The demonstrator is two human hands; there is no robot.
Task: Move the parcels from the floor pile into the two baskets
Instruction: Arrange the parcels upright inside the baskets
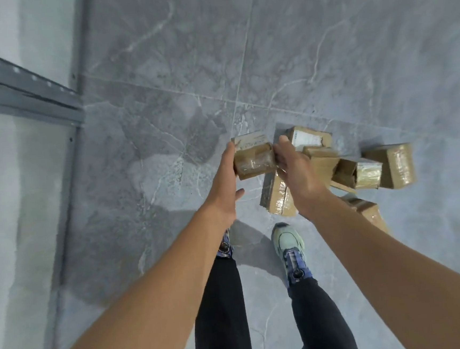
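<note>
A small brown taped parcel (253, 157) with a white label is held between both hands above the floor. My left hand (225, 184) presses its left side and my right hand (297, 172) presses its right side. Below and to the right lies the floor pile (362, 172) of several cardboard parcels, some wrapped in clear tape. One labelled parcel (307, 138) sits at the pile's far side. No basket is in view.
Grey marbled floor tiles (175, 67) fill the view. A grey metal rack frame (18, 90) and a pale wall stand at the left. My two feet (289, 248) in sneakers are just below the pile.
</note>
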